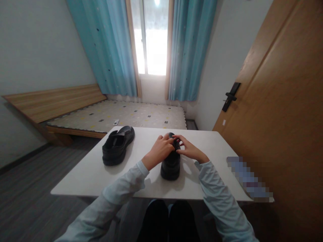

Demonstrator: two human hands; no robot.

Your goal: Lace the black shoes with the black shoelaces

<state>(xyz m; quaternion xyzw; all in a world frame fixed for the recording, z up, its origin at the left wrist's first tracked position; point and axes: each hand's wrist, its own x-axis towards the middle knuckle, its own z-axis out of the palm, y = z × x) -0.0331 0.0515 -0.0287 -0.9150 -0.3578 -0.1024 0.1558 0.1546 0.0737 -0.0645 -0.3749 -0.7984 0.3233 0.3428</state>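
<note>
A black shoe (170,168) rests on the white table (141,181) in front of me, its heel towards me and its toe pointing away. My left hand (163,148) is closed on the upper of this shoe from the left, fingers bent over its front part. From the right, my right hand (188,148) curls its thumb and fingers onto the same dark upper, fingertips close to those of the left hand. Exactly which part the fingertips pinch is too dark and small to make out. A second black shoe (114,153) stands untouched to the left.
A blurred flat item (248,179) lies along the table's right edge. Beyond the table is a bed (136,114) with a small white object (116,122) on it. A wooden door (277,101) stands close on the right; blue curtains (189,50) flank the window.
</note>
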